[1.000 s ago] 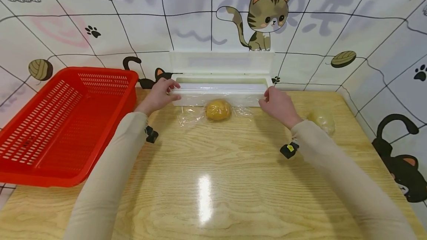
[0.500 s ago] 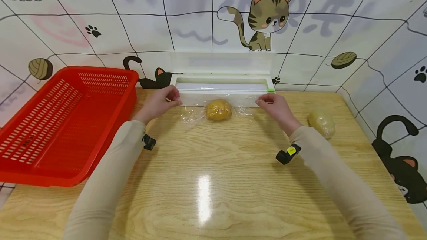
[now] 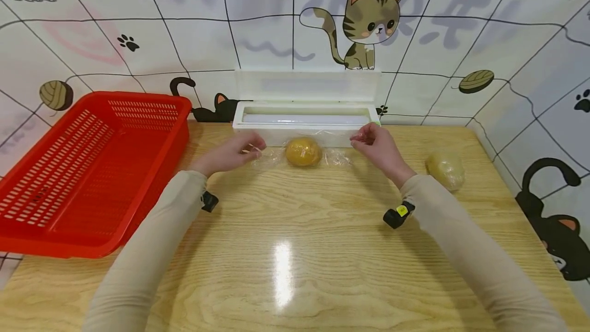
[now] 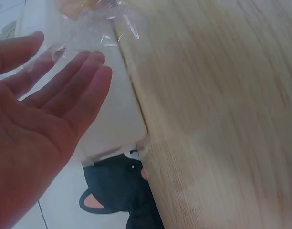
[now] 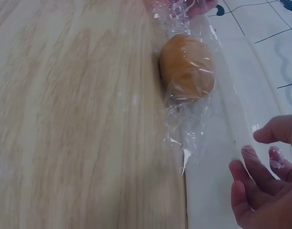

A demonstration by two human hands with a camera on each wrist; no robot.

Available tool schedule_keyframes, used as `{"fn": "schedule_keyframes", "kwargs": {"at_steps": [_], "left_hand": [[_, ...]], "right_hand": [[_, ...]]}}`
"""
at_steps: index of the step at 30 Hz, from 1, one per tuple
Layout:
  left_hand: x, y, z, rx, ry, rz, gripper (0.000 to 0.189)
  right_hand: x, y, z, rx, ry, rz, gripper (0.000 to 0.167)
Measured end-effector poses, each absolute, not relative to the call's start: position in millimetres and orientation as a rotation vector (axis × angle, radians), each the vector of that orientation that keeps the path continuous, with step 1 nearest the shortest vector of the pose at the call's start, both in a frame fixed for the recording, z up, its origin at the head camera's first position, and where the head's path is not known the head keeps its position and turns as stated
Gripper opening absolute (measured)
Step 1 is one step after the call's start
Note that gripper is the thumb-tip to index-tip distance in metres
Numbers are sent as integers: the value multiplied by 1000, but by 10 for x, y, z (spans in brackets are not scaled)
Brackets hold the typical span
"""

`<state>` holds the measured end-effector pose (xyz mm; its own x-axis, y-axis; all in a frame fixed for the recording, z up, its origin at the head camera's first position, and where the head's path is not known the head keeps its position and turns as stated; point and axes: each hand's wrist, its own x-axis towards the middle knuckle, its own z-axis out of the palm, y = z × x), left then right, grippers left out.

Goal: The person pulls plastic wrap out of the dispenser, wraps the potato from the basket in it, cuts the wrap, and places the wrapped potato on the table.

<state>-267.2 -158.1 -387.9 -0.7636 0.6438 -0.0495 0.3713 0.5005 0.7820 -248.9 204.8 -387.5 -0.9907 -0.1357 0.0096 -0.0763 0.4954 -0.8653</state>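
Observation:
A round yellow-brown food item (image 3: 302, 151) under clear plastic wrap (image 5: 191, 119) lies at the front of a white cling film box (image 3: 332, 140). The film spreads to both sides of it. At the left end of the film is my left hand (image 3: 230, 153); its thumb and fingers stand apart, with film against the index fingertip in the left wrist view. My right hand (image 3: 380, 150) is at the box's front right, thumb and fingertips apart, a bit of film clinging to a fingertip (image 5: 276, 155). The box lid (image 3: 308, 86) is raised, showing the film roll (image 3: 311, 119) inside.
A red slotted basket (image 3: 156, 178) stands at the left of the wooden table (image 3: 332, 250). Beyond my right hand lies a pale yellow film-wrapped lump (image 3: 445, 169). A cat-printed wall covering (image 3: 262, 29) rises behind the box.
My left hand has come down off the box's left end and moved right, toward the wrapped item. My right hand has shifted slightly down and left from the box's right end.

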Motion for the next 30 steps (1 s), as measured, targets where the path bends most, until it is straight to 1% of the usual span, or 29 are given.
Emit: {"fn": "schedule_keyframes", "kwargs": {"at_steps": [4,9,12,14,16,20,23,26,30], "left_hand": [[-2675,-1522,-3909,948,2435,1105,12],[-2671,-1483,-3904,949,2439,1088,9],[-2675,-1468,-3901,974,2488,1050,4],[-2687,-1461,-3905,1025,2546,1013,2],[-2705,-1458,-3904,1044,2581,999,4],[-2729,-1450,-3863,967,2563,1017,9],[-2741,-1450,-3821,894,2553,1022,9],[-2755,-1457,-3789,887,2600,1017,6],[-2788,-1479,-3786,886,2633,1065,6]], "right_hand": [[-2477,2034,-3913,-209,2615,-1541,23],[-2460,2015,-3910,-203,2613,-1505,45],[-2457,2017,-3886,-185,2610,-1482,52],[-2459,2022,-3866,-188,2607,-1488,49],[-2463,2031,-3854,-200,2593,-1534,45],[-2468,2056,-3853,-220,2616,-1607,37],[-2468,2074,-3863,-208,2692,-1589,33],[-2470,2093,-3872,-194,2737,-1582,29],[-2473,2126,-3880,-193,2741,-1604,28]]}}
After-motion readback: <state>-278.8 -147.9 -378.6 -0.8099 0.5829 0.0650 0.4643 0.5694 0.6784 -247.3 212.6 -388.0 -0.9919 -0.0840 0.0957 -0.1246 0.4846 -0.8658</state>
